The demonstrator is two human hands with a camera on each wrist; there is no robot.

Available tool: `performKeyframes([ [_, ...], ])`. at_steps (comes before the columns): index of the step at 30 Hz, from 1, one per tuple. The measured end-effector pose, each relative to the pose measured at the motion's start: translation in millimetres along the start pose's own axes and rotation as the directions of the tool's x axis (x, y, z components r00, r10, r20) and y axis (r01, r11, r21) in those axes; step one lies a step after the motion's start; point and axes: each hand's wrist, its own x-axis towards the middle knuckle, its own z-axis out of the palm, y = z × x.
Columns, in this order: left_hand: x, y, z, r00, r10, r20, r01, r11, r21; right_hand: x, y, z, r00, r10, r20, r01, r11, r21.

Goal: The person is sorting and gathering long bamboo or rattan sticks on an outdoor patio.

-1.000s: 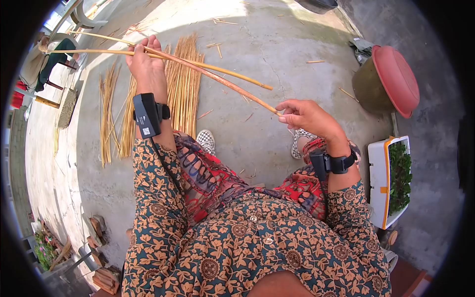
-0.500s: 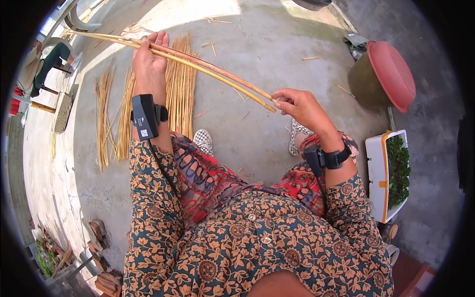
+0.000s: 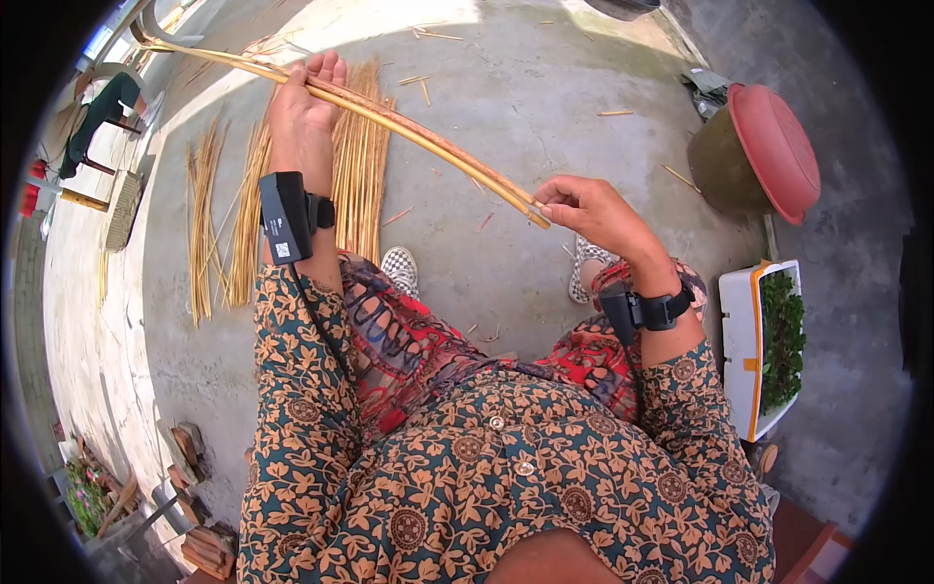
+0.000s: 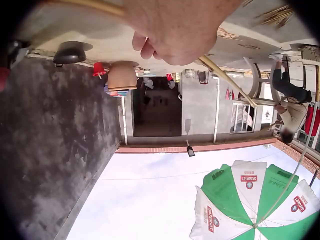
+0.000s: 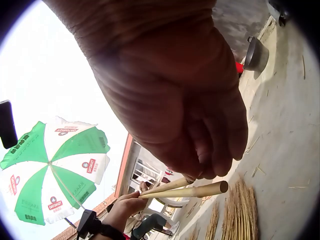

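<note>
Two long tan stalks (image 3: 418, 134) lie side by side, slanting from upper left down to the right in the head view. My left hand (image 3: 307, 107) holds them with the thumb across, its other fingers raised. At their near end my right hand (image 3: 595, 209) pinches one stalk between thumb and fingertips. The right wrist view shows a cut stalk end (image 5: 216, 188) just below the curled fingers of the right hand (image 5: 185, 100). In the left wrist view a stalk (image 4: 227, 80) runs out beyond the left hand (image 4: 175, 30).
Bundles of stalks (image 3: 362, 185) lie on the concrete floor beyond my left knee. At the right stand a dark pot with a red basin (image 3: 776, 154) and a white planter (image 3: 741, 350). Another person sits at the far left. Loose stalk pieces (image 3: 615, 113) are scattered about.
The stalks, crossed a second ago, now lie together. My left hand has moved up and slightly right; my right hand has shifted slightly up and left.
</note>
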Motion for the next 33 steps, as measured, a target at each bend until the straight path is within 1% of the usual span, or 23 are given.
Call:
performKeyframes([
  [2,1,0,-1,1.000,-0.011,-0.014,0.010,1.000,-0.012,0,0,0,1.000,0.015,0.018,-0.015,1.000,0.010],
  [5,4,-2,-1,1.000,-0.026,-0.017,0.025,0.999,-0.024,2,4,3,0.994,0.044,0.100,-0.050,0.997,0.057],
  [8,1,-6,-3,0.998,-0.059,-0.033,0.058,0.998,-0.032,1,5,5,0.988,0.077,0.133,-0.087,0.994,0.067],
  [11,-1,-8,-1,0.998,-0.031,-0.048,0.029,0.999,-0.035,0,-1,12,0.989,0.094,0.117,-0.108,0.987,0.116],
  [12,-7,-9,3,0.998,-0.042,-0.051,0.040,0.998,-0.038,1,-1,12,0.990,0.056,0.126,-0.061,0.998,0.031],
  [13,-16,-10,7,0.998,-0.039,-0.044,0.037,0.999,-0.035,0,-4,13,0.992,0.059,0.113,-0.067,0.996,0.064],
  [14,-18,-16,6,1.000,-0.025,0.009,0.026,0.998,-0.054,1,-2,12,0.986,0.064,0.157,-0.073,0.996,0.049],
  [15,-24,-18,10,0.999,-0.034,0.041,0.036,0.998,-0.056,1,-3,13,0.981,0.108,0.160,-0.112,0.994,0.015],
  [16,-29,-22,13,0.996,-0.053,0.071,0.057,0.997,-0.057,1,1,14,0.978,0.107,0.182,-0.109,0.994,0.001],
  [18,-35,-28,15,0.986,-0.061,0.156,0.068,0.997,-0.042,2,4,17,0.966,0.100,0.237,-0.083,0.993,-0.081],
  [19,-37,-30,15,0.980,-0.096,0.174,0.102,0.994,-0.026,2,8,18,0.959,0.109,0.263,-0.079,0.989,-0.122],
  [21,-42,-30,17,0.963,-0.167,0.212,0.170,0.985,0.008,4,22,19,0.952,0.157,0.262,-0.067,0.944,-0.323],
  [22,-39,-28,16,0.962,-0.180,0.207,0.181,0.983,0.013,5,27,21,0.949,0.184,0.256,-0.063,0.907,-0.416],
  [25,-26,-26,8,0.980,-0.105,0.171,0.102,0.994,0.026,-3,35,18,0.954,0.235,0.186,-0.041,0.718,-0.695],
  [28,-21,-19,2,0.996,0.007,0.089,-0.009,1.000,0.016,-8,65,7,0.962,0.264,0.069,-0.115,0.622,-0.774],
  [31,-16,-11,-5,0.994,0.103,0.037,-0.104,0.994,0.038,-16,91,-14,0.951,0.245,-0.188,-0.292,0.514,-0.806],
  [32,-14,-10,-7,0.993,0.111,0.029,-0.112,0.993,0.027,-22,90,-22,0.938,0.207,-0.277,-0.345,0.537,-0.770],
  [33,-12,-8,-10,0.993,0.120,0.020,-0.120,0.993,0.017,-28,94,-30,0.933,0.176,-0.314,-0.358,0.544,-0.759],
])
